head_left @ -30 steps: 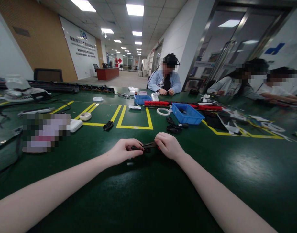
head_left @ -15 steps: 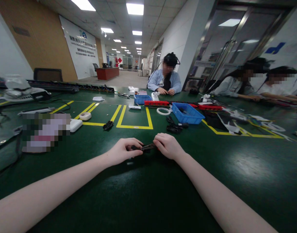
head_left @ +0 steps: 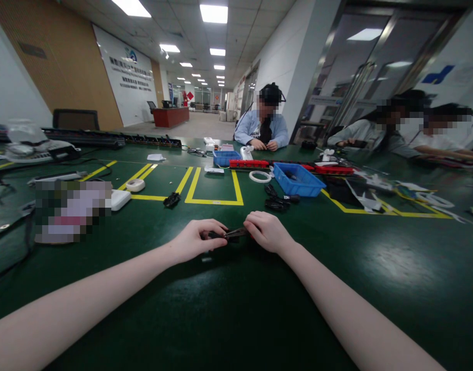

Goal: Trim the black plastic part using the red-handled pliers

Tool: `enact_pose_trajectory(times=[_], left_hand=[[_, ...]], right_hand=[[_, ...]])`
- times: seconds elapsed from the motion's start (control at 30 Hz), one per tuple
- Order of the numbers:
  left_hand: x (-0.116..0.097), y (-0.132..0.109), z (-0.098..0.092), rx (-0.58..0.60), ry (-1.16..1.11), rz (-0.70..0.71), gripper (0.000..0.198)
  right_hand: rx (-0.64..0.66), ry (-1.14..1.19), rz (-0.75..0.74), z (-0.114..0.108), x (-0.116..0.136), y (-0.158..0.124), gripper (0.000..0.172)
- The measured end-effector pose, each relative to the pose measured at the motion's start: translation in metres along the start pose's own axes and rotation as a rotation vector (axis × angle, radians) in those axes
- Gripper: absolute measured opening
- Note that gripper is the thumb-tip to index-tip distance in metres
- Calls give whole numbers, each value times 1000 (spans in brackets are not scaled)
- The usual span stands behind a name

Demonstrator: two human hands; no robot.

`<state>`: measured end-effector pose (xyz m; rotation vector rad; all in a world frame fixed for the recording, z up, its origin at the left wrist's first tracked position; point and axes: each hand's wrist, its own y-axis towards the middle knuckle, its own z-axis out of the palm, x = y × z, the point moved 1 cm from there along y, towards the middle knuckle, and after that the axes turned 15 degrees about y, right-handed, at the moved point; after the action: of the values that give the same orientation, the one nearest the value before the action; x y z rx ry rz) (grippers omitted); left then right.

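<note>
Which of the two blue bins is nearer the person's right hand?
The larger blue bin is nearer the right hand. The smaller blue bin sits farther back and to its left.

Left grip point(head_left: 198, 238): fingers cover most of the small black piece point(head_left: 214, 235), too dark to identify.
Right grip point(head_left: 266, 231): hides the handles of the pliers point(head_left: 236, 234).
Pliers' tip: too small and dim to tell whether it touches the black piece.
Blue bin point(head_left: 302, 186): dark contents, unrecognisable.
Oblong item point(head_left: 76, 211): pixelated over, markings lost.
Wall sign point(head_left: 125, 72): smaller lettering too blurred to read.
Co-worker opposite point(head_left: 265, 129): whatever lies between the fingers is too small to make out.
Forearms: cut off by the frame.
Tabletop point(head_left: 236, 309): near edge lies out of view.
</note>
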<state>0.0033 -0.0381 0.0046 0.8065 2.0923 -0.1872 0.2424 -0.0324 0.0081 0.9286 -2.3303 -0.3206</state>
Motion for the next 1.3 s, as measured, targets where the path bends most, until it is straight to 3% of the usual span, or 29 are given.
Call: enact_pose_trajectory(times=[1.3], left_hand=[[4, 1, 1, -7, -2, 9, 20]], right_hand=[[-12, -67, -11, -6, 4, -1, 37]])
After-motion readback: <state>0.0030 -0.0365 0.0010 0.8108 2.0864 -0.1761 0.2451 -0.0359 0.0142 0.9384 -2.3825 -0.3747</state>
